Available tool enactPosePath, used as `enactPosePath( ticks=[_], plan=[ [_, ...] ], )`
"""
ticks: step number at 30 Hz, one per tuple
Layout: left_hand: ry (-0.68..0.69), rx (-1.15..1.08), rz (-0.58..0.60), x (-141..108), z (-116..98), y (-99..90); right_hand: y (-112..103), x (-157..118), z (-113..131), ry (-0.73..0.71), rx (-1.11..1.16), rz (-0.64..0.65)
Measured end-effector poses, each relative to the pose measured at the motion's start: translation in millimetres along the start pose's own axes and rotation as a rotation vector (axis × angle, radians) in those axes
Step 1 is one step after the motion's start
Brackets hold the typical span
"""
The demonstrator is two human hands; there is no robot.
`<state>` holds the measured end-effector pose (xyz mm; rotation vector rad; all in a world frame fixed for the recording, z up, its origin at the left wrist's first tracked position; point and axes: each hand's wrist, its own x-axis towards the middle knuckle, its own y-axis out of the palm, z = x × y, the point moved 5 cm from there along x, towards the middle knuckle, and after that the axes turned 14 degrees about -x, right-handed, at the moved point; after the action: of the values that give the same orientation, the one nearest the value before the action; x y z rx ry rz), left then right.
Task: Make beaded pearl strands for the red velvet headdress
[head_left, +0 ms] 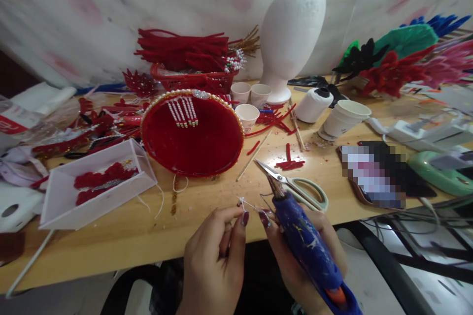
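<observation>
Step in hand: you seem to be doing fine work at your fingertips, joining or fastening a small white piece (242, 201) with a thin strand (251, 205); that is a judgement, and the detail is too small to confirm.
Left hand: your left hand (216, 256) has thumb and fingertips pinched together at the small white piece, just above the front edge of the tabletop (136, 246).
Right hand: your right hand (286, 261) has its thumb tip against a finger where the strand ends, while a blue glue gun (308, 246) lies across it, apparently gripped, nozzle angled up and away from you.
Small white piece: between your two hands, at the left fingertips.
Scissors: the scissors (271, 171) lie just beyond the glue gun, points toward the round red panel.
Round red panel: the pearl-edged round red panel (192, 147) is tilted up beyond your left hand, with short beaded strings near its top.
White box: the white box (99, 211) holds red fuzzy pieces, left of the panel.
Next move: it calls for a steady left pinch, light tension on the strand, and a nozzle well clear of your fingers, as it could be hot.
</observation>
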<state>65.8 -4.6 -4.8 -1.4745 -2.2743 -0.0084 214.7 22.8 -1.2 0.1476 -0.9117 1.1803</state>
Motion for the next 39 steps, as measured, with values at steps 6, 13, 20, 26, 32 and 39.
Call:
enactPosePath(
  ticks=[6,13,20,26,32,39],
  plan=[
    [0.106,-0.009,0.067,-1.1,-4.8,6.4,-3.3,0.5,-0.7,0.015,-0.077,-0.003],
    [0.145,-0.023,0.085,0.5,-6.2,6.8,-2.8,-1.6,-0.7,-0.014,-0.114,-0.022],
    [0.141,-0.066,0.099,0.7,-5.8,7.5,-0.8,-4.6,-0.4,0.055,-0.081,-0.020],
    [-0.201,-0.302,-0.033,-4.0,8.2,10.8,-1.9,0.2,-0.1,0.039,-0.096,-0.032],
    [-0.831,-0.760,0.005,-16.3,31.1,36.0,-0.3,1.9,0.4,0.103,-0.189,-0.034],
    [-0.984,-1.020,0.040,-14.9,36.0,50.4,8.7,-7.6,-2.5,0.071,-0.112,-0.042]
  ],
)
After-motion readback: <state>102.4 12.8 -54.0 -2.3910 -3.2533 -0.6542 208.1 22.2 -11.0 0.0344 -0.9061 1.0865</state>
